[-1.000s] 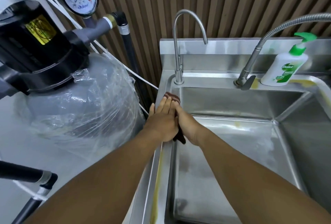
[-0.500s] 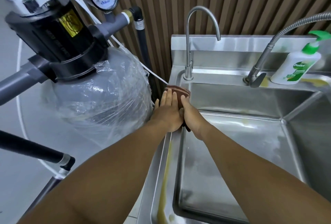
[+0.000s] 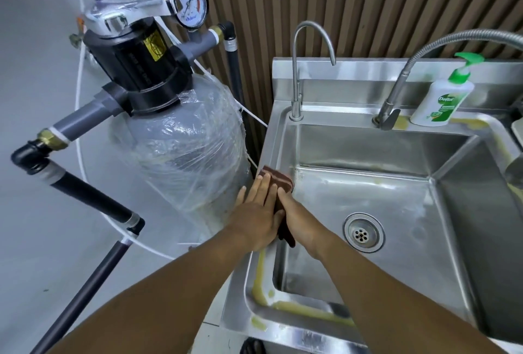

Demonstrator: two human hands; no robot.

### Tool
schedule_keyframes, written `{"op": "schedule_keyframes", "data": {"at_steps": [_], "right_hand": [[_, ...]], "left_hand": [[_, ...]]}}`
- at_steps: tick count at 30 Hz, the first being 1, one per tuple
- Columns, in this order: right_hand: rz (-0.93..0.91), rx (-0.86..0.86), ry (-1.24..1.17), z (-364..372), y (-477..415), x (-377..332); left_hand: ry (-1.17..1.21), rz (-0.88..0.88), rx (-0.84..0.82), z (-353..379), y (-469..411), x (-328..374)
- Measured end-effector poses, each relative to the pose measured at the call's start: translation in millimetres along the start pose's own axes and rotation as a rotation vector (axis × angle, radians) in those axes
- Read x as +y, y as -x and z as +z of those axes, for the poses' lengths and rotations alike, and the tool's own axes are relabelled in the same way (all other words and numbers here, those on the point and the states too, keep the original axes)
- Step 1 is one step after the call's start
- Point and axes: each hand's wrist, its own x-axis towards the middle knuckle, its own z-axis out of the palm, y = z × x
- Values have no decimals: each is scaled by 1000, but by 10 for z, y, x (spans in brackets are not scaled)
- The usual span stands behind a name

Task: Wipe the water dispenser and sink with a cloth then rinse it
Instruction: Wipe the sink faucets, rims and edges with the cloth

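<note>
So the dark red cloth [image 3: 278, 179] is draped over the left rim of the sink [image 3: 273, 138], near the back corner, half on the ledge and half hanging down the inside wall. It's pressed flat by the left hand [image 3: 254, 218], fingers straight and held together on top. The right hand [image 3: 300, 220] is laid against it from the basin side. Its fingers look straight too, but most of them are hidden, so don't quote that.

Progress-wise, roughly the middle is guessed. The rim wipe is clearly underway, but yellowish gunk [image 3: 263, 277] is seen along the front-left rim and more behind by the soap bottle [image 3: 441, 99], so lots is left. Whether the gooseneck tap [image 3: 297, 70] or the plastic-wrapped tank [image 3: 184, 141] has been wiped can't be told. No water is running from it or from the flexible faucet [image 3: 396, 93], so the rinse isn't started.

Contents: nothing is held in the basin apart from a smeary wet film and the drain strainer [image 3: 363, 233]. The bottle is opaque, so its level can't be read, and the same goes for the tank.
</note>
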Motion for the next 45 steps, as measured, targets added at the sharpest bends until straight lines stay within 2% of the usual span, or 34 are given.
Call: {"op": "schedule_keyframes", "data": {"at_steps": [9, 12, 16, 25, 31, 35, 45], "right_hand": [[107, -56, 131, 221, 494, 141], [162, -102, 107, 217, 631, 154], [189, -124, 147, 192, 645, 89], [122, -91, 51, 78, 266, -218], [43, 23, -45, 114, 88, -200], [-1, 45, -75, 194, 143, -92], [115, 2, -43, 405, 601, 263]], "left_hand": [[-35, -2, -19, 185, 653, 102], [-40, 3, -4, 272, 845, 116], [-55, -4, -2, 286, 834, 138], [-30, -22, -66, -9, 170, 76], [40, -49, -30, -34, 20, 36], [80, -68, 5, -6, 126, 41], [-17, 51, 106, 323, 865, 7]]}}
